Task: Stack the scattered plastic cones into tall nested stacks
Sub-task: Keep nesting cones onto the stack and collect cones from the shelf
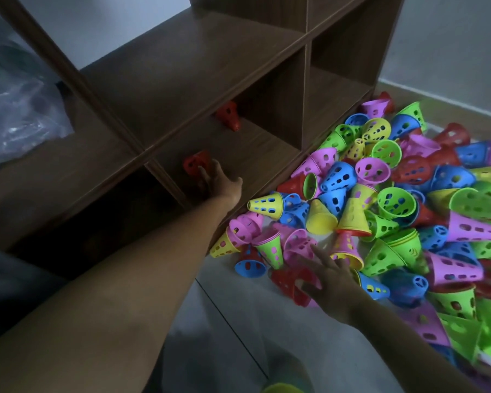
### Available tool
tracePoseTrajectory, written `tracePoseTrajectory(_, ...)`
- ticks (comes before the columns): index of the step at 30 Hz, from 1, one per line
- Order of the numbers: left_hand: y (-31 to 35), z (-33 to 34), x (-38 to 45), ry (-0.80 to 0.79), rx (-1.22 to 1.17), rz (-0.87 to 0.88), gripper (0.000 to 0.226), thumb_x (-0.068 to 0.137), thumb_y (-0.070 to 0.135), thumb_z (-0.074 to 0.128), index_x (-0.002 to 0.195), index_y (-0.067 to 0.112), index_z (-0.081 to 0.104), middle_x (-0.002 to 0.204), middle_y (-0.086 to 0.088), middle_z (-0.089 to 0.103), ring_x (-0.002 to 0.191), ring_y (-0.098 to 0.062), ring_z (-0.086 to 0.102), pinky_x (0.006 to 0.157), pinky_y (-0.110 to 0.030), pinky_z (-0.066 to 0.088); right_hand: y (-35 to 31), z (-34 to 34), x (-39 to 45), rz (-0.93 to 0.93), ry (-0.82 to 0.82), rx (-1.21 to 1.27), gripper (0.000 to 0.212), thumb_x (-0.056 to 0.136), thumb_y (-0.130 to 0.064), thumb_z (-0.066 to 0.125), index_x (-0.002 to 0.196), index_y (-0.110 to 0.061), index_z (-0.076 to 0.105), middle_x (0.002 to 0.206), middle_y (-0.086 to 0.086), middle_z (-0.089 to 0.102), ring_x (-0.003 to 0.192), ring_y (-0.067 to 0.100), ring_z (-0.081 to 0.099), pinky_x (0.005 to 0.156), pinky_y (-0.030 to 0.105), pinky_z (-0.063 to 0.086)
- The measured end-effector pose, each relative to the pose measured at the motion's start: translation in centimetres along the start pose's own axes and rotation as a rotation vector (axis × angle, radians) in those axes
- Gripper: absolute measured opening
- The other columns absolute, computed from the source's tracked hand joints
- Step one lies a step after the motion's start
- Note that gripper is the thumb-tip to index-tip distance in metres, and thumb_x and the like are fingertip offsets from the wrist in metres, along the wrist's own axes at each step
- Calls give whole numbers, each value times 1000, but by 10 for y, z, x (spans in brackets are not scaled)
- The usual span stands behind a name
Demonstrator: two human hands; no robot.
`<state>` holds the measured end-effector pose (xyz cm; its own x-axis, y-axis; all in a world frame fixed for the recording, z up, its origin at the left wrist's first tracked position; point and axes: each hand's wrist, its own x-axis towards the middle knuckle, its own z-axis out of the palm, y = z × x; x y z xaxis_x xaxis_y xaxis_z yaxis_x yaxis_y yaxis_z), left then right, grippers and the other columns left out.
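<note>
Reaching across: both arms out, one into the shelf unit, one over the pile.
Shelf unit (199, 80): big brown wooden cubby frame, standing on the left, its lower edge right against the cones.
Cone pile (394, 211): a huge jumble on the pale floor (238, 321) to the right, pink, green, blue, yellow and red perforated cones lying every which way, some already nested in twos and threes.
Plastic bag (20, 109): crinkled clear bag at the far left, behind the shelf frame.
Left hand (220, 180): deep in a lower cubby, fingers touching a red cone (196, 164) that rests on the cubby board; whether it is gripped or just touched, cannot tell.
Right hand (328, 275): fingers spread loose and flat, hovering at the near edge of the pile, closed on nothing, right by a red cone on its side (289, 282).
Second red cone (228, 116): further back in the same cubby row, lying alone, well apart from the left hand.
</note>
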<state>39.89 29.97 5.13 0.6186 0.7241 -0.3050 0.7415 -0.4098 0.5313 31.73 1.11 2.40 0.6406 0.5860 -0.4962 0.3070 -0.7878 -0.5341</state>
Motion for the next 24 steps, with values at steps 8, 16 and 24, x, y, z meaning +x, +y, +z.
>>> tracePoseTrajectory(8, -11, -2, 17, -34, -45, 16, 79, 98, 31, 55, 159, 26, 5, 166, 4, -3, 151, -35, 4, 120, -53, 22, -1, -8, 2, 3, 101, 45, 70, 98, -43, 52, 156, -39, 13, 165, -14, 10, 137, 30, 25, 113, 45, 30)
tracePoseTrajectory(16, -10, -6, 20, -79, -103, 31, 81, 96, 32, 60, 158, 29, 9, 166, 4, -1, 152, -33, 3, 118, -55, 25, 6, -9, -4, 58, 271, 137, 65, 95, -33, 61, 153, -28, 33, 157, -3, 36, 132, 32, 38, 110, 43, 35)
tracePoseTrajectory(24, -2, -3, 34, -73, -185, 92, 68, 94, 22, 63, 153, 31, 30, 163, -4, 13, 148, -31, 21, 115, -49, 34, 12, -12, -13, 134, 451, 424, 38, 95, -17, 62, 132, -24, 61, 105, 3, 71, 81, 14, 64, 61, 19, 44)
